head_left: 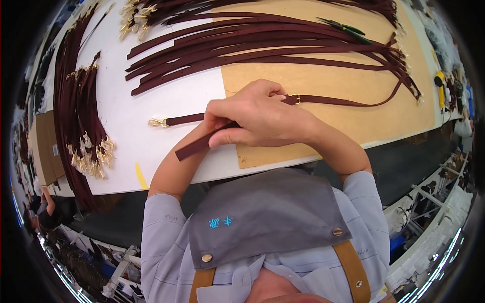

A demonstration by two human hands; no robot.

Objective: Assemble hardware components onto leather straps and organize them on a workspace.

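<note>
Hands meet over the maroon leather strap point(192, 147) at table centre: your right hand point(262, 118) clenches it on top, your left hand hidden beneath, grip untellable. Gold buckle point(294, 99) sits at three o'clock; next, feeding the strap end likely needs steady fingers.

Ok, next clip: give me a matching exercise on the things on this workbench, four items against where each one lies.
Things:
1. green-handled tool
2. tan board
3. bundle of straps with gold clasps
4. strap with the buckle

Places:
A. along the left side of the white table
B. under the person's hands, running off to the right
C. on top of the spread straps at the far edge
D. flat on the right half of the table

Pairs: 1-C, 2-D, 3-A, 4-B
</note>
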